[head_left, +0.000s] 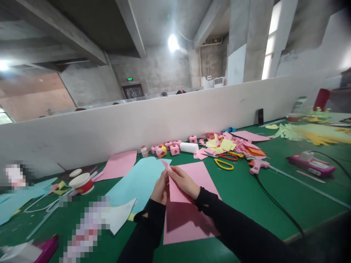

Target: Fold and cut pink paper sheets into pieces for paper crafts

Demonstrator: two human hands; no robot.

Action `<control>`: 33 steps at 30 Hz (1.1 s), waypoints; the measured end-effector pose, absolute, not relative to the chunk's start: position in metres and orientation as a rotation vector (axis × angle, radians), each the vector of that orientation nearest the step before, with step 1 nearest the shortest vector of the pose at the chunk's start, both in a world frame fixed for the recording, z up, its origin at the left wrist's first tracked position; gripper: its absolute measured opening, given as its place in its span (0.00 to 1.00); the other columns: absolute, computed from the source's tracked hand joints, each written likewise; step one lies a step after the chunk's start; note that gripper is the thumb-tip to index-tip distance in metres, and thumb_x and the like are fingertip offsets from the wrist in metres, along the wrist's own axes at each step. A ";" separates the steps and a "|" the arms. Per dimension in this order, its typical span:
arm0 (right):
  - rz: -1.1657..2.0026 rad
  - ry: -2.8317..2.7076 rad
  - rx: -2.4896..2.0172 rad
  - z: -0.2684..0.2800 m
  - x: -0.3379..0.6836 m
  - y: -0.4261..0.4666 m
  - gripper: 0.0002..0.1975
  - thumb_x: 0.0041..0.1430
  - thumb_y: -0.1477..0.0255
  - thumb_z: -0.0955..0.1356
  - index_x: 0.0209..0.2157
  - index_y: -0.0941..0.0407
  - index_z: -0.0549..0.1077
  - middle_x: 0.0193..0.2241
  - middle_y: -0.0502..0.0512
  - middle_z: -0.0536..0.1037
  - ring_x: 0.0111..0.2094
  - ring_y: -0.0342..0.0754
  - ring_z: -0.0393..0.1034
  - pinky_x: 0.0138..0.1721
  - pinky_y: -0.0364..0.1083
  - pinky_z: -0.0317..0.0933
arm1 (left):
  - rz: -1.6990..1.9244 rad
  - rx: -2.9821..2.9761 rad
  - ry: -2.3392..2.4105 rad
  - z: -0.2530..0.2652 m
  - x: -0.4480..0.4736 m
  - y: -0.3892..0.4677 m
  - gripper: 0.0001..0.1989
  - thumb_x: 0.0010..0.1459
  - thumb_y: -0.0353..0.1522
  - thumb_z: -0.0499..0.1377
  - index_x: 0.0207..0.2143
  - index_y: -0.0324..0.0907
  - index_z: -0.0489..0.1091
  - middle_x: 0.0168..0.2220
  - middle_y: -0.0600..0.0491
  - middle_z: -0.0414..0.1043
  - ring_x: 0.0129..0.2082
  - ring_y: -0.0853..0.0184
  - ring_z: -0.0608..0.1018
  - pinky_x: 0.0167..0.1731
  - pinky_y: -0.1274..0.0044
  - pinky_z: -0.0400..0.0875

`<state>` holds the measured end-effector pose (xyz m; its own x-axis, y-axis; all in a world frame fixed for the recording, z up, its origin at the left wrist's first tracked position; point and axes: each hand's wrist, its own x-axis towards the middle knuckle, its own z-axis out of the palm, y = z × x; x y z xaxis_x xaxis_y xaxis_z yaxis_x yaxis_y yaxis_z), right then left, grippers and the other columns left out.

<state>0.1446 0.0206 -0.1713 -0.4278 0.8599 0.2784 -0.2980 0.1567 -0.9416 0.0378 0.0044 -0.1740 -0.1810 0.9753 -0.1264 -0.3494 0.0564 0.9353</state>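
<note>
While a pink sheet lies beneath, pink paper at centre is pinched by left hand and right hand together; blue sheet, toward ten o'clock; scissors, toward two; pink boxes, beyond, toward twelve.

A white partition borders the green table, with a paper cup at left and a glue gun at right.

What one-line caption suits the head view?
Left hand and right hand hold a small pink paper piece over a larger pink paper sheet on a green tabletop.
</note>
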 end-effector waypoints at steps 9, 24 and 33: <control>1.378 -1.552 -0.712 -0.196 0.138 0.026 0.35 0.52 0.60 0.71 0.59 0.56 0.61 0.62 0.61 0.61 0.63 0.54 0.53 0.63 0.54 0.46 | 1.468 1.127 1.317 -0.182 0.023 0.011 0.22 0.41 0.48 0.64 0.17 0.42 0.61 0.15 0.61 0.56 0.17 0.74 0.60 0.18 0.79 0.54; 1.379 -1.544 -0.604 -0.192 0.137 0.019 0.43 0.47 0.62 0.74 0.62 0.55 0.55 0.63 0.62 0.59 0.65 0.53 0.49 0.64 0.55 0.43 | 1.445 1.366 1.379 -0.165 0.022 0.005 0.24 0.40 0.51 0.64 0.16 0.40 0.64 0.16 0.60 0.55 0.20 0.73 0.58 0.22 0.79 0.54; 1.450 -1.469 -0.798 -0.189 0.137 0.018 0.46 0.42 0.59 0.76 0.60 0.56 0.56 0.61 0.70 0.60 0.63 0.56 0.53 0.61 0.56 0.50 | 1.802 1.225 1.454 -0.163 0.016 0.002 0.20 0.48 0.46 0.62 0.17 0.42 0.60 0.17 0.60 0.53 0.22 0.72 0.58 0.24 0.80 0.56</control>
